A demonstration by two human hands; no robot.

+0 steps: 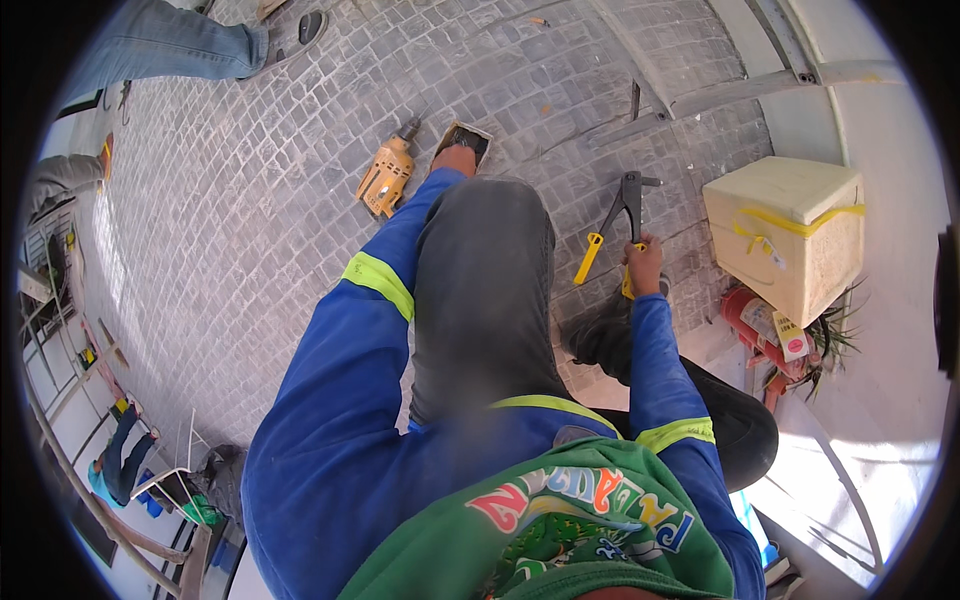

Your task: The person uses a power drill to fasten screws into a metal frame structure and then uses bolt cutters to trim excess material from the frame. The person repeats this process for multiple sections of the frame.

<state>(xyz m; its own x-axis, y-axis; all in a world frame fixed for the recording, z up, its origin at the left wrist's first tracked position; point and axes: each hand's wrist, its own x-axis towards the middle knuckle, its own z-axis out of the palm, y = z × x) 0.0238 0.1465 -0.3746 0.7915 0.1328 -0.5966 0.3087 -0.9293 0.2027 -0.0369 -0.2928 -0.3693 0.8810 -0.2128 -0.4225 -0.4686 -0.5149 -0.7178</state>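
the riveter [629,197], over paving [540,110], points its nose right, handles running toward the person; right hand [645,264] grips one. left hand [457,159] is inside a dark-bottomed box [486,148], finger state unclear.

Power drill [387,178] sits on the paving [290,190], just left of the box [487,148] with the left hand [457,159] in it. Hand riveter [631,196]'s further right, right hand [645,264] on it, then the cooler box [765,230], fire extinguisher [752,320] on its near side.
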